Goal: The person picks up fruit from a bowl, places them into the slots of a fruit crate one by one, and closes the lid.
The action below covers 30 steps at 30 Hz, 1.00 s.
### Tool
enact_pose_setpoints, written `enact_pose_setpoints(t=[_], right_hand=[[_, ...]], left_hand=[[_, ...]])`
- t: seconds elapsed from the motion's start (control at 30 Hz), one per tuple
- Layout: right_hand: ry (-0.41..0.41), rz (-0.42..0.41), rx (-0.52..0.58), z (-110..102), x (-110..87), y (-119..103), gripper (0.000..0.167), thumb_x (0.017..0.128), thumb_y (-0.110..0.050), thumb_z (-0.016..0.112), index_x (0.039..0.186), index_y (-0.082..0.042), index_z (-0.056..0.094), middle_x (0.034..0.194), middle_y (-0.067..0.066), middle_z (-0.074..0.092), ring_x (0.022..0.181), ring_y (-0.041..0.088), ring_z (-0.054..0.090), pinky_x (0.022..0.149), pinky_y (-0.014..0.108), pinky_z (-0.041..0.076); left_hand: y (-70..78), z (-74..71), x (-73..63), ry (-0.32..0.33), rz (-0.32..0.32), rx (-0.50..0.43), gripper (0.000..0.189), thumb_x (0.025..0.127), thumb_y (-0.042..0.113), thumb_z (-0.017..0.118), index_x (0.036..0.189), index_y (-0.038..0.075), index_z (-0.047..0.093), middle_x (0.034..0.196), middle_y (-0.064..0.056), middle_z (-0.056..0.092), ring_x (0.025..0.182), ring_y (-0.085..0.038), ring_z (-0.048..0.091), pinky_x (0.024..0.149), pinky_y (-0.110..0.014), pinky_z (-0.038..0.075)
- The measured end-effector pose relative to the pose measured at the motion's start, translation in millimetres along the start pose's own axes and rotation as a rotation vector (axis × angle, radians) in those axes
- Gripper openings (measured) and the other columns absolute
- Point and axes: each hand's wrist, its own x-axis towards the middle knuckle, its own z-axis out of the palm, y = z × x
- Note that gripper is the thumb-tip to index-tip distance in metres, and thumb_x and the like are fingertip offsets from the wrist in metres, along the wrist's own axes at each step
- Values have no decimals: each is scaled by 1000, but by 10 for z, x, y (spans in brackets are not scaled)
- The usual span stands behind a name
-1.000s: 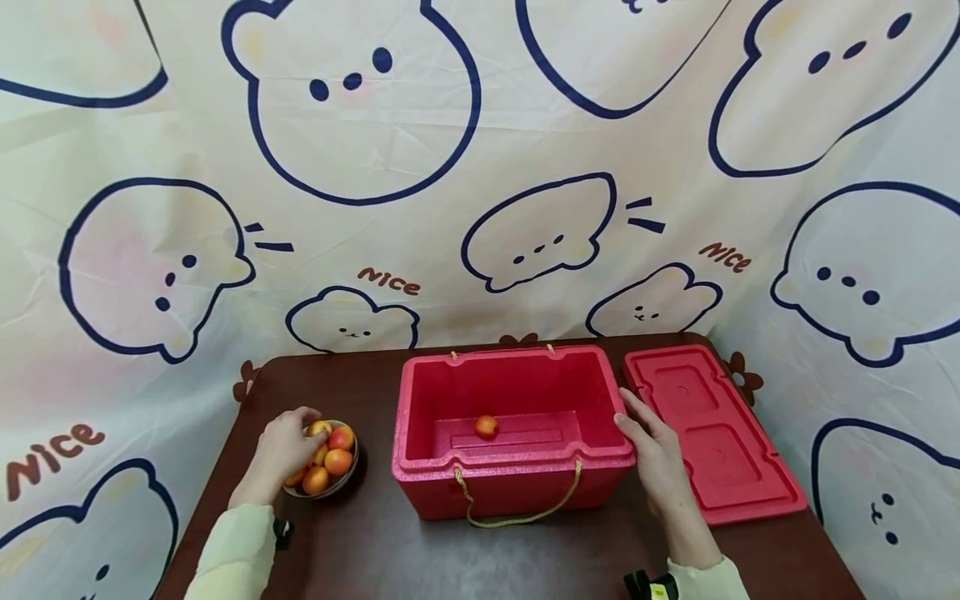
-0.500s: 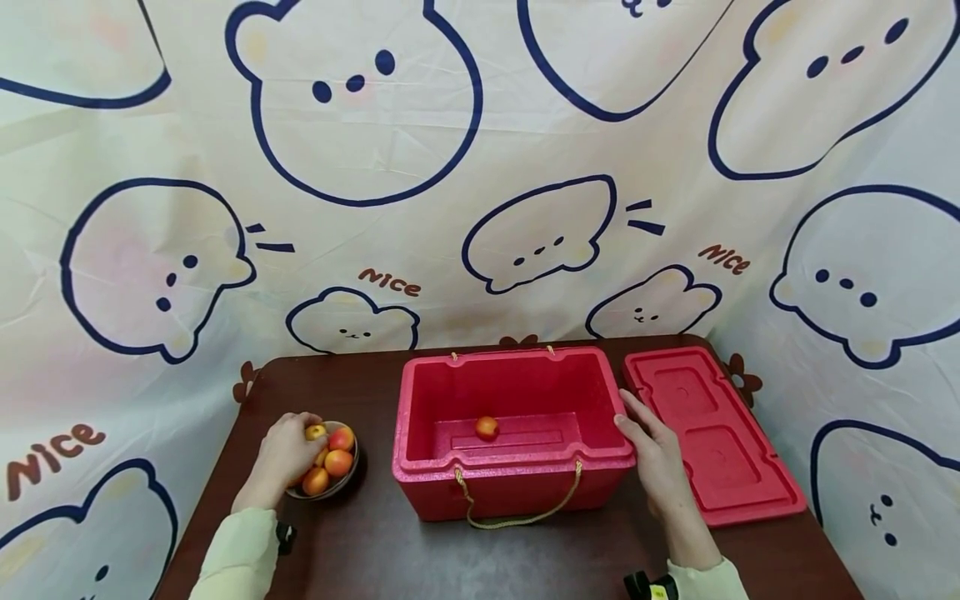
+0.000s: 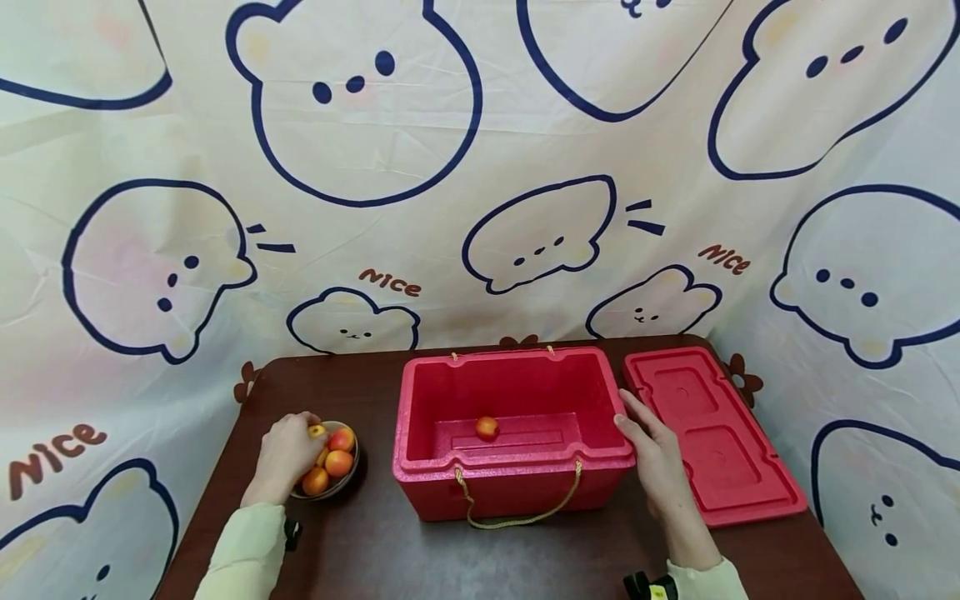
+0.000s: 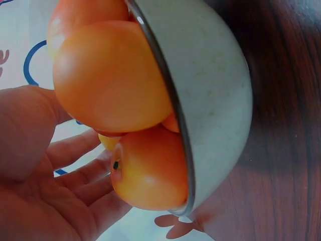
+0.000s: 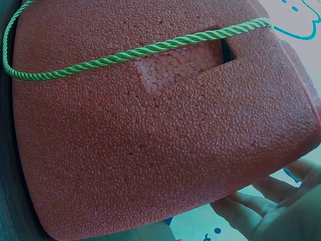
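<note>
The fruit (image 4: 108, 75) is round, smooth and a bit shiny, mostly orange, with some red and yellow on it. It sits in a heap right at the fingers of the left hand (image 3: 287, 450). Those fingers reach over the heap and lie side by side, a little bent; I cannot tell if they pinch a piece or just touch it. One piece close to the fingertips has a small dark stem spot. The bowl (image 4: 215, 100) under the fingers is pale outside with a dark rim, and the fruit in it is piled up past that rim. Well to the right of these fingers is a big red box (image 3: 517, 493) with no lid on it. One more piece (image 3: 487, 428), orange and red, lies on the box floor, between the two hands and well apart from all the fingers. The right hand (image 3: 663, 458) is at the near right corner of the box. Its fingers are nearly straight, a bit spread, and touch the side. A gold rope (image 3: 517, 524) hangs on the front, left of those fingers. The red lid (image 3: 712, 433) lies flat on the brown table (image 3: 360, 550), just right of them.
</note>
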Motion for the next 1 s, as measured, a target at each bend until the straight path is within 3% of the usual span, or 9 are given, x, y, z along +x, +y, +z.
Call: enact_pose_setpoints(t=[0.13, 0.47, 1.0], right_hand=[[-1, 5, 0, -1, -4, -2, 56, 102, -29, 59, 154, -22, 43, 155, 9, 46, 125, 28, 57, 87, 23, 56], [-12, 9, 16, 11, -4, -21, 57, 101, -28, 59, 155, -22, 42, 156, 8, 43, 131, 37, 52, 85, 20, 55], [1, 12, -8, 14, 3, -19, 55, 103, -30, 57, 155, -21, 43, 156, 8, 43, 130, 31, 52, 86, 18, 53]], left_hand=[[8, 4, 6, 1, -14, -20, 38, 93, 18, 68, 117, -11, 64, 111, -32, 62, 91, -41, 61, 86, -61, 54], [25, -3, -4, 26, -9, -34, 41, 91, 15, 70, 120, -12, 62, 113, -32, 60, 95, -43, 60, 88, -62, 53], [35, -123, -114, 87, 65, -42, 35, 87, 10, 69, 116, -10, 65, 117, -32, 60, 98, -44, 57, 88, -61, 49]])
